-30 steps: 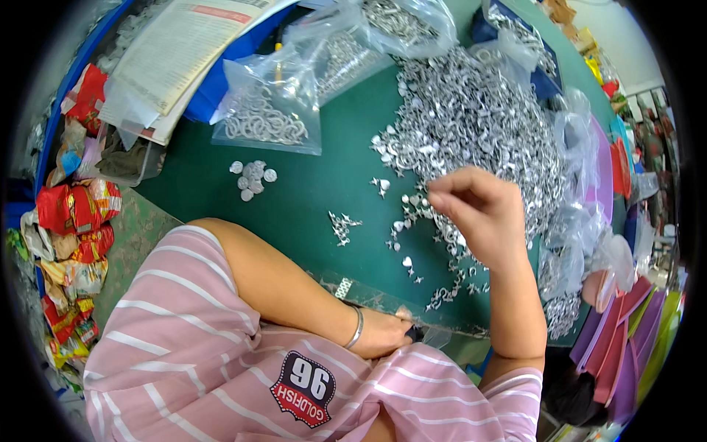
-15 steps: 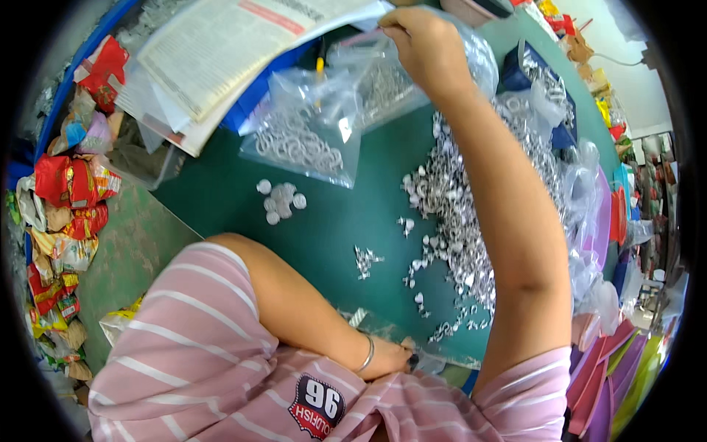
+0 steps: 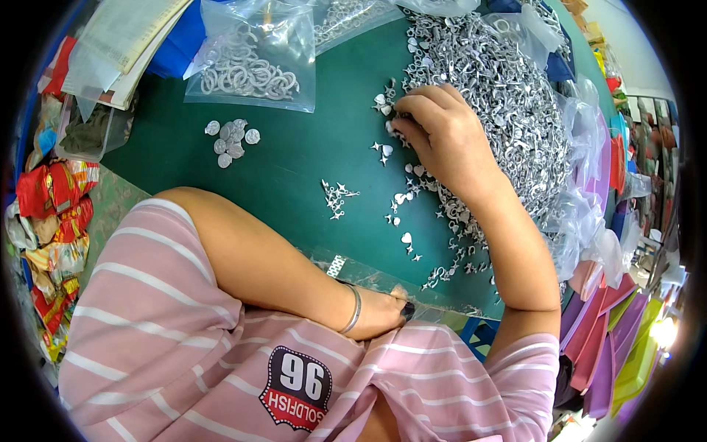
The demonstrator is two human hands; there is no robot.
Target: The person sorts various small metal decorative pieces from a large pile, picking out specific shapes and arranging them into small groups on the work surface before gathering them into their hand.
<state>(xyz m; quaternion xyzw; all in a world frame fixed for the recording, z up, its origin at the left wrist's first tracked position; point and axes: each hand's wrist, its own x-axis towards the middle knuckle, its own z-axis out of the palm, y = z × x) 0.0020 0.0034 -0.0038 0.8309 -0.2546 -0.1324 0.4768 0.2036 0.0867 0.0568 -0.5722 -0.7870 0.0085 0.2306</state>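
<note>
Below: green tabletop (image 3: 287, 166) | right: silvery charm heap (image 3: 512, 125) | left: red packets (image 3: 62, 184)

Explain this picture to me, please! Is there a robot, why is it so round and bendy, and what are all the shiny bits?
No robot here, just a person with bare hands. A wide camera on their head looks down, and its lens bends straight edges. On the green table lies a big pile of silvery charms. Nearby are round discs, a little star-shaped cluster and a clear bag with rings inside. The right hand is at the pile's edge; I can't tell whether its fingertips hold a piece. The left hand is by the table's near edge; whether it holds anything is unclear.
</note>
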